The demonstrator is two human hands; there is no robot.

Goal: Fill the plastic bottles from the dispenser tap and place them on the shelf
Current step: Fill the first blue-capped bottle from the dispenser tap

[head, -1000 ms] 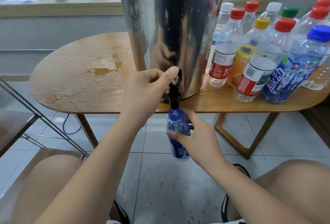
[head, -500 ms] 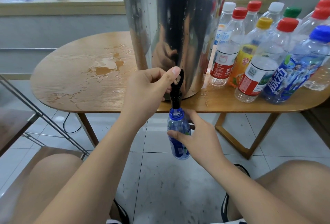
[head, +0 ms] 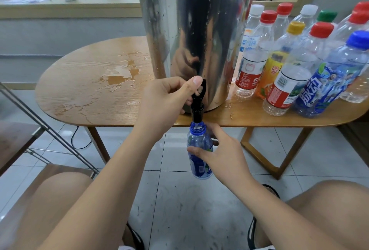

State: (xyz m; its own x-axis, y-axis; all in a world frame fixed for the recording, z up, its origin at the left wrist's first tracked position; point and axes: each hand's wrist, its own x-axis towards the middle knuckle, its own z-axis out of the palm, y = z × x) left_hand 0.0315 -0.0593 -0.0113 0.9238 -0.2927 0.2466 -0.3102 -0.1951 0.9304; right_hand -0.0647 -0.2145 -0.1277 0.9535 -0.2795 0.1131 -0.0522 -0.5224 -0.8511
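Plainly, the left hand [head: 163, 102] had its grip closed on the black tap lever [head: 202, 88], with the thumb pad laid across its top and the fingers curled in below, near the foot of the steel dispenser [head: 195, 30]. The right hand [head: 223, 156] gripped the blue plastic bottle [head: 199, 167] round its middle, thumb in front and fingers wrapped behind. It held the bottle upright in the air with the uncapped mouth just under the tap spout [head: 197, 114]; whether rim and spout touched could not be told. The dispenser stood at the near edge of the wooden bench [head: 79, 94], so the tap overhung that edge and the bottle hung below the benchtop, over the tiled floor [head: 179, 200] between the person's knees. The bench's leg frame [head: 265, 158] stood near on the right, and a slanted metal chair frame [head: 50, 130] stood well apart on the left. On the bench a puddle [head: 119, 76] lay left of the dispenser and a crowd of capped bottles [head: 295, 66] stood right of it. Against the picture half a second earlier, both hands and the bottle had kept their places.
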